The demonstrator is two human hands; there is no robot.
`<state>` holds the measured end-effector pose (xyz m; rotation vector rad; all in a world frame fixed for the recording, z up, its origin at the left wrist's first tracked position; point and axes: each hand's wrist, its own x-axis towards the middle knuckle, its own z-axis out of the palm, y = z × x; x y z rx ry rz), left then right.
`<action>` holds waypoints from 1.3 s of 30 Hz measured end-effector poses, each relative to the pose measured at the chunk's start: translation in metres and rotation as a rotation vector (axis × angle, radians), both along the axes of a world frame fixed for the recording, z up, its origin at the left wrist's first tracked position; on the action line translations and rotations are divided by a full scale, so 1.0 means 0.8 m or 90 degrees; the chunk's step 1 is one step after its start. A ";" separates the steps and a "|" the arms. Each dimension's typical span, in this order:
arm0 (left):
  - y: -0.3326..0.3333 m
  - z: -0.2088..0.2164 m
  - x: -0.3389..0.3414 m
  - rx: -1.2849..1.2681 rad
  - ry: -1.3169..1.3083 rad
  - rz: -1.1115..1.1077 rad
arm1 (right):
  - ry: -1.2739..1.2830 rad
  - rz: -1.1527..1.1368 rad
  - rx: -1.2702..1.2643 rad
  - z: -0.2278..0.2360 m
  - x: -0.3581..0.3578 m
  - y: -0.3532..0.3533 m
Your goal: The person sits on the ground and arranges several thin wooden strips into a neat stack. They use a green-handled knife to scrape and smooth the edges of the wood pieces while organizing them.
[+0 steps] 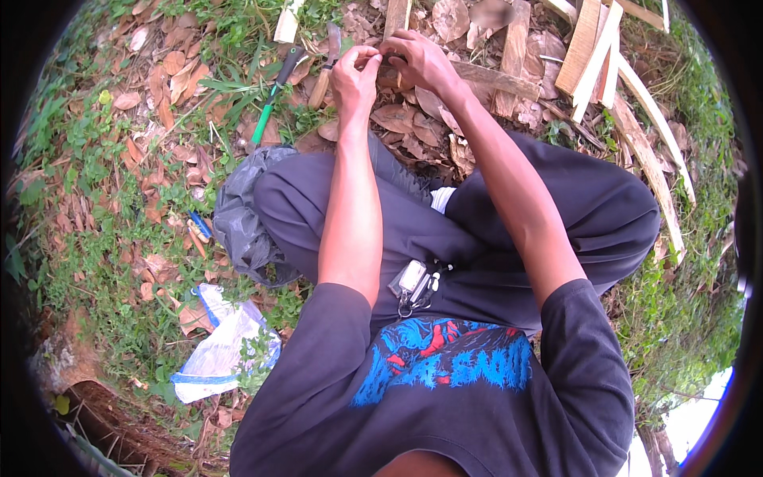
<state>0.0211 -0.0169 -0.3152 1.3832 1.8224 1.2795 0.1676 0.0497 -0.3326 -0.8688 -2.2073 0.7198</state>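
My left hand (354,78) and my right hand (421,62) meet in front of my crossed legs, at the top of the view. The left fingers are pinched together at the tips. My right fingers curl beside them, around a small dark gap. Whatever the fingers hold is too small or hidden to name. Just left of my left hand lies a wooden-handled blade (320,86). Farther left is a tool with a green shaft and a black grip (276,97). A piece of wood (397,14) lies beyond my right hand, and a wooden strip (494,79) extends right of it.
Several wood slats (598,60) are piled at the upper right. A dark plastic bag (242,219) lies by my left knee, near a blue and yellow object (199,227). A white plastic sheet (226,350) lies farther back. Keys (413,278) rest on my lap. Dry leaves and weeds cover the ground.
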 end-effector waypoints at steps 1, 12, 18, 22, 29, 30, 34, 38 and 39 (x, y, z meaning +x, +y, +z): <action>0.000 -0.001 0.000 -0.001 0.009 0.001 | 0.020 0.003 0.014 0.000 0.000 0.000; 0.005 -0.013 -0.001 0.033 -0.042 -0.014 | 0.016 -0.028 -0.009 -0.002 -0.001 -0.006; 0.004 -0.010 0.001 0.012 -0.056 -0.024 | 0.016 -0.039 0.015 -0.008 -0.003 -0.004; 0.005 -0.006 0.003 0.025 -0.021 -0.029 | 0.026 -0.045 0.023 -0.006 -0.002 -0.006; 0.006 -0.002 0.002 0.066 0.150 -0.035 | 0.006 -0.064 0.034 0.000 -0.002 -0.012; 0.006 -0.003 0.001 0.066 0.167 -0.033 | 0.003 -0.069 0.042 0.000 -0.003 -0.012; 0.006 -0.006 0.000 0.092 0.125 -0.041 | -0.022 -0.079 0.062 -0.002 -0.006 -0.013; 0.006 -0.009 -0.002 0.041 0.021 -0.028 | -0.010 -0.071 0.068 -0.003 -0.005 -0.012; 0.006 -0.009 -0.003 0.019 -0.005 -0.023 | -0.010 -0.069 0.060 -0.003 -0.005 -0.012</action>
